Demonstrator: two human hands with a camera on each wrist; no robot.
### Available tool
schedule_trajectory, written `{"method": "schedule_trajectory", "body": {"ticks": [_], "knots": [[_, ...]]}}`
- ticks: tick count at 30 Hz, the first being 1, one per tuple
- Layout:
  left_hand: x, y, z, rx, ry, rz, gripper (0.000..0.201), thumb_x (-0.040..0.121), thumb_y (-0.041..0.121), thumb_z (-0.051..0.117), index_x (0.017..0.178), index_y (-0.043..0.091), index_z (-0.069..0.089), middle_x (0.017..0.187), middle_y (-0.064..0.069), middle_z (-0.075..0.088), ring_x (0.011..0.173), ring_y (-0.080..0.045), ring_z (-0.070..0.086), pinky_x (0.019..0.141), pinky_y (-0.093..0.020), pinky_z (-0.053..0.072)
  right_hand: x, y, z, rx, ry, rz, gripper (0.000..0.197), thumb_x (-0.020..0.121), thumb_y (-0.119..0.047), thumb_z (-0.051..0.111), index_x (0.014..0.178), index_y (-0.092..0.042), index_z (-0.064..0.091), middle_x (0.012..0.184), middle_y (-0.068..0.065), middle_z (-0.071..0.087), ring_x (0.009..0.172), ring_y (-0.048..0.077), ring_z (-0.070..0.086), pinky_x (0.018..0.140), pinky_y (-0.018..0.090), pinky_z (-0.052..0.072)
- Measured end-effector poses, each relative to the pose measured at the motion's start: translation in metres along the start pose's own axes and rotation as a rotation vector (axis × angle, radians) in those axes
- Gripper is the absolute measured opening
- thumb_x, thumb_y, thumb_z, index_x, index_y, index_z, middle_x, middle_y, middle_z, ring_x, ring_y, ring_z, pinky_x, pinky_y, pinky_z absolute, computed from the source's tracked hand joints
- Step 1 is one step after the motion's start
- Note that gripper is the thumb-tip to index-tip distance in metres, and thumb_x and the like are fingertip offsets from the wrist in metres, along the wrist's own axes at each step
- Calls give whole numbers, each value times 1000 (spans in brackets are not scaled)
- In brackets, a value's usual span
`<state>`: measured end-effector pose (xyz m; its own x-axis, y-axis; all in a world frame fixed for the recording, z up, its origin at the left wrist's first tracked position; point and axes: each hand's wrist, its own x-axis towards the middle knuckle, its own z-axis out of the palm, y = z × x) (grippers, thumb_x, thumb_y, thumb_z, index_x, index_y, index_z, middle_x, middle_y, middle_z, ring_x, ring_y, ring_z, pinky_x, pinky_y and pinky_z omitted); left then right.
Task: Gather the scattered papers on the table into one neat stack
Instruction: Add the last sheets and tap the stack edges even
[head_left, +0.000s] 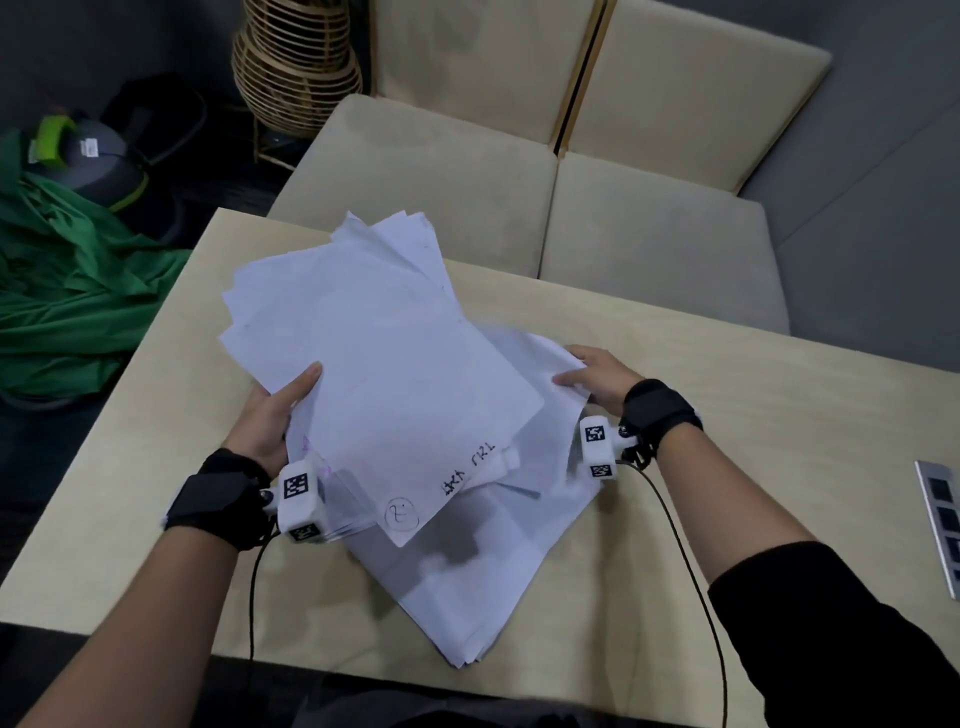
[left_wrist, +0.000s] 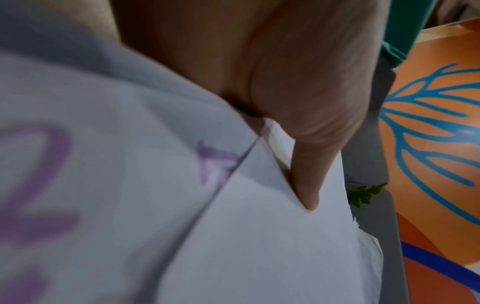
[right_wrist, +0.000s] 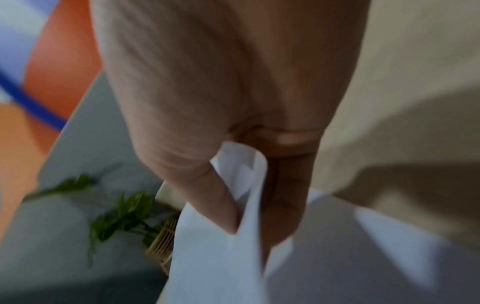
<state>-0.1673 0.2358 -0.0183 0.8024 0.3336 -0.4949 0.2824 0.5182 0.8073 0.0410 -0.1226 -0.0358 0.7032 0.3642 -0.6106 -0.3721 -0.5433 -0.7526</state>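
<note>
Papers gathered, not yet squared. All lie toward the middle of the table (head_left: 675, 395); no loose sheet shows elsewhere on it.

Left hand (head_left: 270, 421) grips a fanned bundle (head_left: 374, 353) at its left edge, thumb on top and fingers underneath, and holds it raised and tilted over the table's middle. In the left wrist view the thumb (left_wrist: 306, 181) presses on white sheets. Bundle corners splay at the far end.

Right hand (head_left: 597, 379) pinches the right edge of a sheet (head_left: 540, 364) under the bundle; in the right wrist view paper curls between thumb (right_wrist: 215, 201) and fingers.

A lower pile (head_left: 467, 587) lies flat on the table nearer the person, skewed to the bundle.

Judgement: collecting mostly done. Left: merge the bundle, the pinched sheet and the pile, then tap the edges flush.

Writing: top sheet carries black handwriting near its near edge, not legible to me, and a circled mark that may be a "2". A lower sheet shows purple marker strokes, blurred, unreadable. Wrist cameras bear square coded tags.
</note>
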Motion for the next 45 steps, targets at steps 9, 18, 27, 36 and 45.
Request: {"method": "schedule_trajectory", "body": {"ticks": [9,18,27,36,45], "knots": [[-9,-57,24,-37,-15,-244,31,99,26,57,122,6,66,111,-13,75,95,-29,74,76,-41,61,-51,73,41,274,-85,299,32,95,-10,59,125,-2,62,119,17,70,98,29,70,74,33,57],[19,-97,-8,252,120,-212,49,91,13,70,138,9,55,132,-11,65,115,-32,64,102,-50,49,-33,64,45,95,-75,440,62,79,-67,62,107,-12,68,106,6,73,95,26,69,83,35,54],[17,-100,-7,182,128,-210,57,80,24,82,132,11,61,124,-7,70,110,-30,68,99,-50,52,-23,19,61,-355,26,23,41,84,-44,69,79,-5,57,73,8,55,67,26,51,65,34,41],[-1,-75,2,-19,-52,-235,42,95,17,64,136,10,58,128,-12,68,115,-34,66,87,-43,55,-25,9,61,-499,-29,231,36,84,-3,55,67,-24,31,73,-11,32,62,11,38,53,21,31],[5,-86,7,-57,-58,-348,45,95,19,64,138,10,56,133,-18,63,103,-33,70,82,-43,58,-30,40,82,203,38,456,28,72,-11,59,100,-10,60,108,7,56,95,30,55,91,38,45]]}}
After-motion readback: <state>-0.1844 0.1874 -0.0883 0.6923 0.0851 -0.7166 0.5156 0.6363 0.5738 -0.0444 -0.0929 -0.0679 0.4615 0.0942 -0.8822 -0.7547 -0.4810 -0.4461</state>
